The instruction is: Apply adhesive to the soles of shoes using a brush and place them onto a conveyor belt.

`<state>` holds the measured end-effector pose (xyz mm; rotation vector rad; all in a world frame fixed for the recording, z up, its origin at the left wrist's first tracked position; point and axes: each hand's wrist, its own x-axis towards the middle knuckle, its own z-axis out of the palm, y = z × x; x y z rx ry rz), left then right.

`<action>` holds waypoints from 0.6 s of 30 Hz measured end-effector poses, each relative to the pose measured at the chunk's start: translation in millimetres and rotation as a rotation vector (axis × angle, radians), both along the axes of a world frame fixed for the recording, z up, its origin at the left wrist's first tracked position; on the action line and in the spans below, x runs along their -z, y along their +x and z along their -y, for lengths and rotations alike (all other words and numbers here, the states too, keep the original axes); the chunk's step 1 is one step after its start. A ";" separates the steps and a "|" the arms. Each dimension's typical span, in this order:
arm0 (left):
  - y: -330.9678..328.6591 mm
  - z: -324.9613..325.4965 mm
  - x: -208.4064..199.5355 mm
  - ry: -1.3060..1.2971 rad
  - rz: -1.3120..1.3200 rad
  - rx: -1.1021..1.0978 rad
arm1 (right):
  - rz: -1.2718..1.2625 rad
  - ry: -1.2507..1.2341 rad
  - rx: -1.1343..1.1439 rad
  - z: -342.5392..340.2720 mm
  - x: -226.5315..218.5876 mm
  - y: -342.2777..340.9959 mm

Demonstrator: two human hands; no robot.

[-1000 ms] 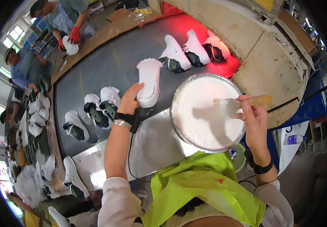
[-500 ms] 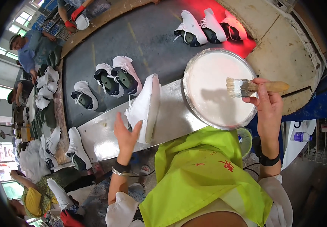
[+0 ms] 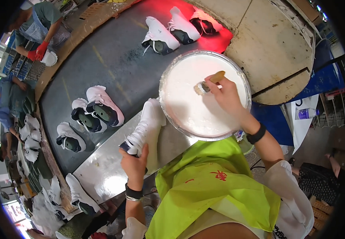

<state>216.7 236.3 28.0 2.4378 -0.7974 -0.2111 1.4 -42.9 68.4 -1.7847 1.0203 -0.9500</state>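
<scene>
My left hand [image 3: 134, 162] grips a white lace-up shoe [image 3: 150, 123] by its dark heel end, with the thumb over the collar and the fingers partly hidden behind. The shoe's toe points away from me, beside a round metal basin [image 3: 163, 104]. In the basin is a creamy white liquid [image 3: 196, 113]. Above that liquid my right hand [image 3: 225, 92] is closed round the wooden handle of a paintbrush [image 3: 205, 87]. Its bristles point left and down, at or just over the surface; whether they touch I cannot tell.
A metal ledge [image 3: 100, 175] runs along the dark belt [image 3: 100, 51]. Several white shoes stand on the belt, such as a near-left shoe [image 3: 70, 137] and a far shoe [image 3: 160, 36] by a red glow. A worker in red gloves [image 3: 39, 51] is across the belt.
My left hand has closed on the shoe, which has tilted and shifted left in the picture. My right hand has lowered the brush toward the liquid. The whole view has swung.
</scene>
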 end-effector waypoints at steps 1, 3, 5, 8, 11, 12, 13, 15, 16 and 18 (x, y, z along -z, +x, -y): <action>7.2 0.8 -0.6 0.059 -0.004 -0.056 | -0.127 -0.071 0.026 4.2 4.2 5.0; 32.2 -10.6 8.7 0.021 -0.132 -0.057 | -0.243 -0.128 0.036 1.5 4.9 10.7; 50.3 -21.9 30.4 -0.400 -0.953 -0.286 | -0.597 -0.268 0.028 -1.9 -6.1 18.4; 13.1 -7.5 -11.8 -0.704 -1.286 -0.152 | -0.524 -0.008 -0.084 13.4 -21.6 9.1; -7.0 -4.2 -31.6 -0.768 -1.423 0.035 | 0.094 0.159 -0.077 13.6 -51.8 -2.4; -14.2 -2.3 -36.6 -0.789 -1.403 0.116 | 0.184 0.067 -0.037 13.4 -52.1 -2.0; -20.6 -0.3 -42.0 -0.789 -1.399 0.118 | 0.188 0.066 -0.038 17.1 -40.2 0.2; -34.5 8.7 -57.4 -0.829 -1.576 0.073 | -0.131 -0.057 -0.013 26.0 -12.3 -5.5; -40.5 11.8 -61.7 -0.850 -1.625 0.053 | -0.155 -0.001 0.017 18.5 -15.1 1.8; -47.2 20.9 -52.9 -0.814 -1.617 0.054 | 0.140 0.061 -0.051 -2.4 -28.6 20.5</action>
